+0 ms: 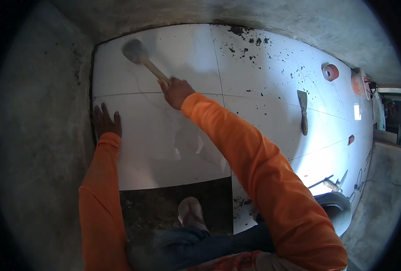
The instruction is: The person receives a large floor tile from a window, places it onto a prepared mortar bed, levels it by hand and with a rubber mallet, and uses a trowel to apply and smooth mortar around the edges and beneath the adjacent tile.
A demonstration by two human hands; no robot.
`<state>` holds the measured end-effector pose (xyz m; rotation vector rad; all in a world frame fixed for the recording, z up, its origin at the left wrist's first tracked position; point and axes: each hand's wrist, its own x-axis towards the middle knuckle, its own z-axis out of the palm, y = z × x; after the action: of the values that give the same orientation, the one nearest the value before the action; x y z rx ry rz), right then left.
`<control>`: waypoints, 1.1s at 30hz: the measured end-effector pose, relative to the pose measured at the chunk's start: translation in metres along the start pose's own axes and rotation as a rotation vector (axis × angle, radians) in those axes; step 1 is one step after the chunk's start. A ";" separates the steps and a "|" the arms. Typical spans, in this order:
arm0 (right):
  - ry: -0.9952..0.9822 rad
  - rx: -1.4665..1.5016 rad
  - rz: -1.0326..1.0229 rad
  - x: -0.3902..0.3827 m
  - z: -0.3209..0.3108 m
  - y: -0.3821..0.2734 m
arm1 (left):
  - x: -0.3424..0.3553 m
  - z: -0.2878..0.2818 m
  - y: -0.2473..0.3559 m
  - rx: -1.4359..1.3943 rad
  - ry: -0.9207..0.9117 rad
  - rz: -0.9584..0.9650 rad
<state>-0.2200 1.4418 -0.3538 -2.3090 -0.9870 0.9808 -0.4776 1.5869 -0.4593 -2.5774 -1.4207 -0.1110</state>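
In my right hand [178, 92] is a mallet [154, 70], gripped by its light wooden handle. Its dark rounded head [135, 51], a little blurred, is over the far left white floor tile [182, 49]; whether it touches the tile I cannot tell. My left hand [106, 122] lies flat with fingers spread at the left edge of the nearer white tile [164, 149], close to the wall. Thin dark joints run between the tiles.
Bare dark ground [155, 210] lies by my sandalled foot [192, 210]. To the right are a scraper [303, 113], a reddish roll [330, 72], an orange container [359, 84], a trowel [336, 184] and a dark bucket [338, 210]. Dark crumbs [257, 41] litter the far tiles. Concrete walls [51, 113] stand left and ahead.
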 end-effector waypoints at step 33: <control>0.027 -0.060 -0.261 0.047 0.046 -0.069 | 0.024 -0.018 -0.003 -0.128 -0.388 -0.124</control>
<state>-0.2616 1.5268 -0.3613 -2.1640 -1.2835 0.8211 -0.4669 1.6052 -0.4377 -2.7178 -1.7559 0.3079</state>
